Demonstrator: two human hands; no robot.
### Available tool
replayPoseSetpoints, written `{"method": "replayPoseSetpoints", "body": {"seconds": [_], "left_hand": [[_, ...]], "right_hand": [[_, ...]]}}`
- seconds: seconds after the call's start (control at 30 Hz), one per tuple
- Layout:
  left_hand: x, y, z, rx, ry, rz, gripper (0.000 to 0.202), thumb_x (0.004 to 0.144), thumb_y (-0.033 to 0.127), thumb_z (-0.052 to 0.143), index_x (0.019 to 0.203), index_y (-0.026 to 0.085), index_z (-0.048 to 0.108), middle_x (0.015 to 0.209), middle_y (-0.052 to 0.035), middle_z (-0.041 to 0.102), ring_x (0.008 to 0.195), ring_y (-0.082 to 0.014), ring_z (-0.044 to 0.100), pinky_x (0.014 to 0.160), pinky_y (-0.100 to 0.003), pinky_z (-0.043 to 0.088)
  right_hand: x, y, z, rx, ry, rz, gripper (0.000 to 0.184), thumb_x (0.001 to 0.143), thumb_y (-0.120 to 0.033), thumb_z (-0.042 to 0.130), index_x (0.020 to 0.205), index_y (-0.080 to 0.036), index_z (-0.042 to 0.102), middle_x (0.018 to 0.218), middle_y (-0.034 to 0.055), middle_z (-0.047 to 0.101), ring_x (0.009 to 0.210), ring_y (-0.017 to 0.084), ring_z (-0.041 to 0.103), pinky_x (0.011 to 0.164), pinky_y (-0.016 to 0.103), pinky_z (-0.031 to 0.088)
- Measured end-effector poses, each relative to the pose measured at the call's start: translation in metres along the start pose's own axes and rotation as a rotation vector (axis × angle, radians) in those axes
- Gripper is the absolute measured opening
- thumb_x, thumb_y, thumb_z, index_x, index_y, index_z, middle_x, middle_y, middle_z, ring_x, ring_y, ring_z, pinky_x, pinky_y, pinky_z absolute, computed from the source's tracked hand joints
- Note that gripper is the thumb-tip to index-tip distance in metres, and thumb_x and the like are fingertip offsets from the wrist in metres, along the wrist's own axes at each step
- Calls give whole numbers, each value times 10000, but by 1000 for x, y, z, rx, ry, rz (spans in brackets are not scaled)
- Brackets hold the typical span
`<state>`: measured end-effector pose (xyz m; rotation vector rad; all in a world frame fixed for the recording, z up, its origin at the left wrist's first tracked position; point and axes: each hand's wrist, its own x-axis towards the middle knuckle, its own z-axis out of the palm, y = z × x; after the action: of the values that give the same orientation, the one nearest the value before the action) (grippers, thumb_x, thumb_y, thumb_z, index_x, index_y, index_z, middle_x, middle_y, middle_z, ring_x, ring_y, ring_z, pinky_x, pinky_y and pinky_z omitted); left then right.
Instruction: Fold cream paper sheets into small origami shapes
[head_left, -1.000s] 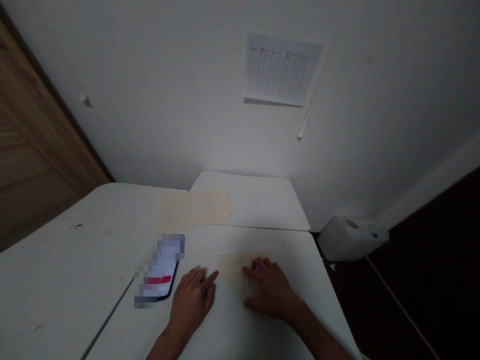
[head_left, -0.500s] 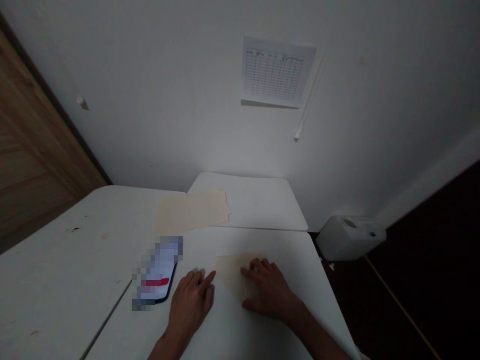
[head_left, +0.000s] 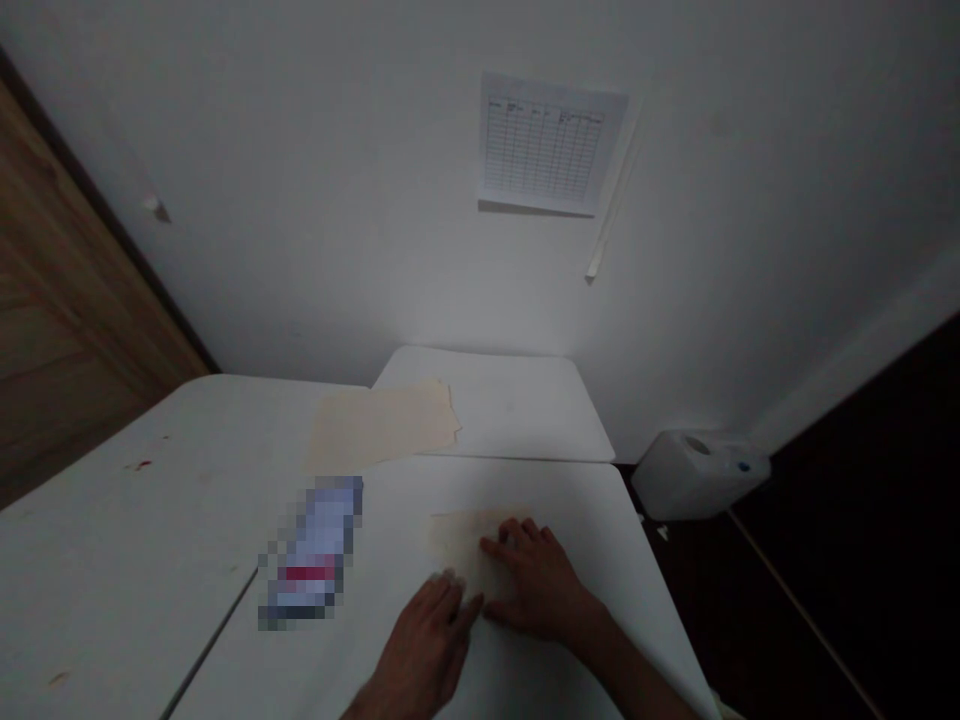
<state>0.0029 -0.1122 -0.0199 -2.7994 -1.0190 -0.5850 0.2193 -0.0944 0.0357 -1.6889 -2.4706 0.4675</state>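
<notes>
Since both hands are palm-down on the white bench (head_left: 577, 515), the thin beige sheet (head_left: 456, 540) is partly covered, lying a bit in from the bench's right edge. The right hand (head_left: 544, 585) rests on it with fingers half spread and slightly curled, not gripping anything. The left hand (head_left: 429, 640) is just beside it at the sheet's near side, fingers loosely bent, index poking out, nothing pinched that I can see. Phone (head_left: 319, 550) (all pixelated) sits further left, and some bigger beige sheets (head_left: 382, 425) lie toward the back edge.
</notes>
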Motion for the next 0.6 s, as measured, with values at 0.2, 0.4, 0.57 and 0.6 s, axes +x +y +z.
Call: {"method": "replayPoseSetpoints", "body": {"seconds": [0.2, 0.4, 0.57, 0.6], "left_hand": [[-3, -16, -1, 26, 17, -144, 417, 815, 175, 540, 1206, 298, 618, 1087, -73, 667, 1031, -283, 617, 909, -467, 504], [-11, -45, 3, 150, 51, -343, 342, 844, 239, 527, 1152, 274, 673, 1036, -79, 698, 1003, -303, 627, 881, -477, 497], [-8, -53, 0, 196, 70, -390, 339, 850, 236, 503, 1139, 204, 677, 1025, -115, 692, 1004, -320, 612, 860, -470, 493], [-7, -53, -1, 194, 77, -389, 336, 851, 232, 499, 1135, 188, 673, 1018, -122, 686, 996, -320, 607, 857, -469, 493]], "right_hand": [[1, 1, 3, 9, 2, 15, 798, 639, -554, 741, 1354, -346, 455, 1334, 73, 482, 1185, 337, 412, 992, 493, 305], [1, 1, 3, 13, 11, 1, 789, 644, -555, 739, 1352, -346, 461, 1324, 75, 492, 1178, 335, 421, 994, 493, 302], [0, 1, 2, 12, 17, 6, 788, 640, -541, 745, 1351, -352, 462, 1322, 70, 490, 1179, 336, 420, 999, 492, 293], [0, 1, 2, 14, 17, 8, 789, 636, -538, 749, 1348, -353, 464, 1317, 67, 493, 1176, 334, 423, 999, 489, 295]]}}
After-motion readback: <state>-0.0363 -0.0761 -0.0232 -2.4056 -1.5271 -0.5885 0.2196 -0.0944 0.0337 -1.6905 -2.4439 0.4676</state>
